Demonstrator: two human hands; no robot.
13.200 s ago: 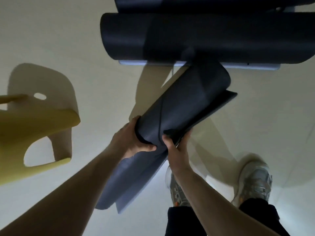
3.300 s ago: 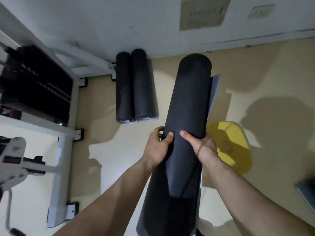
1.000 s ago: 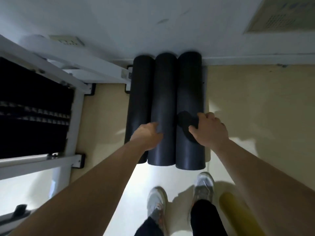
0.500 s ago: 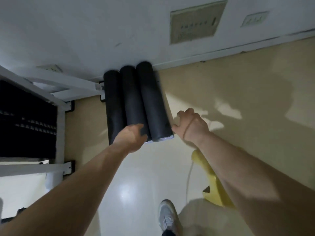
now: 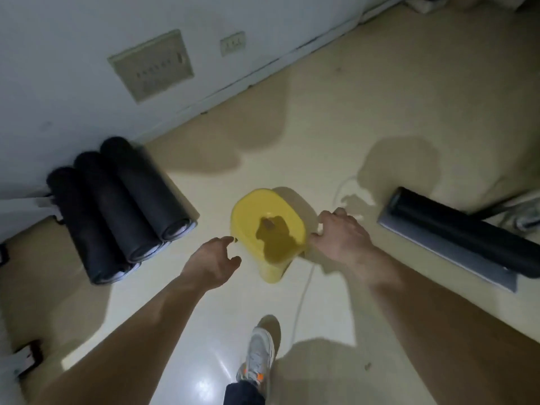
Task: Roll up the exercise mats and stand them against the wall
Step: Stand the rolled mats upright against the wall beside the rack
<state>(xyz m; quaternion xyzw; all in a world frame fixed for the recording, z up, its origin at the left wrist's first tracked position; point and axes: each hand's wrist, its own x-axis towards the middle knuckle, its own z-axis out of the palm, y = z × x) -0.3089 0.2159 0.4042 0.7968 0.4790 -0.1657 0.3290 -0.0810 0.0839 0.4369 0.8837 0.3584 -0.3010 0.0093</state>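
Three dark rolled mats [image 5: 117, 209] stand side by side against the white wall [image 5: 73, 68] at the left. A fourth dark mat [image 5: 464, 232], partly rolled with a grey flap flat beside it, lies on the floor at the right. My left hand [image 5: 211, 261] hovers in the middle with fingers loosely spread and holds nothing. My right hand [image 5: 342, 235] is out in front, fingers curled but apart, also holding nothing. Both hands are well away from any mat.
A yellow plastic stool [image 5: 270, 232] stands on the floor between my hands. A thin white cable [image 5: 301, 296] runs across the pale floor beside it. My shoe [image 5: 258, 355] is at the bottom centre. A white machine frame [image 5: 26, 206] sits left of the rolls.
Both hands have let go of the third roll and drawn away from it. My view has swung right, bringing the yellow stool and the fourth mat into sight.
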